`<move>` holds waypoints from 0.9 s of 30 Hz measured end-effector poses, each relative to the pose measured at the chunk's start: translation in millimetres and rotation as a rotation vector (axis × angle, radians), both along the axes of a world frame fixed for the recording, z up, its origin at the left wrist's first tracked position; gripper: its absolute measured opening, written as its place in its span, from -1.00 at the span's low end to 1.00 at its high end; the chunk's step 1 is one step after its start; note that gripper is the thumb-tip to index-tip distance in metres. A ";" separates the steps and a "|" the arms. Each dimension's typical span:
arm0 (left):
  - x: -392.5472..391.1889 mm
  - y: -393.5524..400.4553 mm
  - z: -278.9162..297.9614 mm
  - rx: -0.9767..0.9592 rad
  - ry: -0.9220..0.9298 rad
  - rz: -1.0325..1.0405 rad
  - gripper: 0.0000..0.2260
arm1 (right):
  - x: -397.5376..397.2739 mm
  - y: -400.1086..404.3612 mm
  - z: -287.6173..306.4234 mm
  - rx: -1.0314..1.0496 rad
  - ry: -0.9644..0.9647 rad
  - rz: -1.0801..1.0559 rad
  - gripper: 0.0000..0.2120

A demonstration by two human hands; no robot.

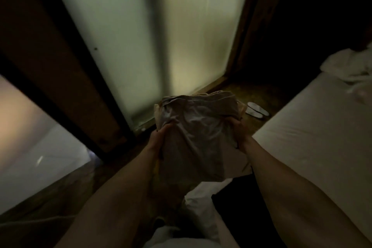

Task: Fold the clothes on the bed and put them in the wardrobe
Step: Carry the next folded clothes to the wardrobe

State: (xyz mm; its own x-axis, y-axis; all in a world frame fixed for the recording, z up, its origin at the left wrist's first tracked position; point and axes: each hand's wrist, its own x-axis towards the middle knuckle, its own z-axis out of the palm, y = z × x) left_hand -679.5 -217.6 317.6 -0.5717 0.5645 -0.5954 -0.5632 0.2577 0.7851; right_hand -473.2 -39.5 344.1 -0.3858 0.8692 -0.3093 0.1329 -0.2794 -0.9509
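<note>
A stack of folded clothes, grey-beige on top with a paler piece beneath, is held up in front of me. My left hand grips its left edge and my right hand grips its right edge. The stack hangs above the floor, in front of tall frosted sliding doors in a dark wooden frame. The bed with a white sheet lies to my right. The room is dim and the picture is blurred.
A crumpled white cloth lies at the bed's far end. A pair of white slippers sits on the floor near the doors. Another lit frosted panel is at the left. White fabric hangs below the stack.
</note>
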 end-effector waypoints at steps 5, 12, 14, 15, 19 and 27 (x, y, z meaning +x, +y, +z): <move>-47.3 -70.3 -0.8 0.025 0.005 0.174 -0.33 | -77.5 -33.8 -4.3 -0.085 -0.031 0.197 -0.33; -118.0 -180.3 19.6 0.004 0.110 0.398 -0.58 | -206.4 -118.7 -2.5 -0.016 -0.061 0.411 -0.44; -142.9 -216.5 27.7 -0.028 0.127 0.399 -0.41 | -243.4 -148.0 2.5 0.006 -0.066 0.444 -0.50; -157.8 -234.0 27.8 -0.034 0.135 0.407 -0.29 | -262.8 -162.5 4.4 0.013 -0.057 0.459 -0.50; -208.2 -302.1 29.5 -0.066 0.146 0.460 -0.09 | -337.6 -222.5 10.4 0.046 -0.024 0.546 -0.52; -286.1 -410.5 34.4 -0.113 0.187 0.625 0.06 | -452.3 -322.8 28.8 0.025 0.016 0.696 -0.38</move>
